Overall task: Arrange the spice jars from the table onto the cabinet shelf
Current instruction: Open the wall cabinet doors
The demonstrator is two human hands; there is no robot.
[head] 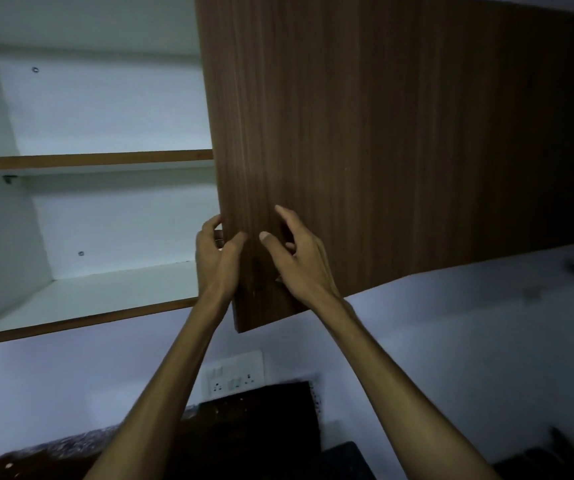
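1. Dim light is filling the kitchen, and a pale wall (452, 341) is showing under a hanging cabinet (1, 109).
2. One brown wooden door (382, 150) is standing in front of the right part of the cabinet, while the left part is showing its white inside.
3. Two shelves are showing there, the upper shelf (88, 160) and the lower shelf (88, 303); no spice jars are showing on them, and I am not seeing the jars or the table anywhere.
4. The left hand (218, 258) is curling its fingers around the left edge of the door, low down, and is holding it.
5. The right hand (299, 258) is hovering just beside it at the door's front, fingers loosely bent and spread, holding nothing; whether it is touching the wood, I cannot tell.
6. A white socket plate (233, 375) is sitting on the wall below, above a dark counter (53, 452).
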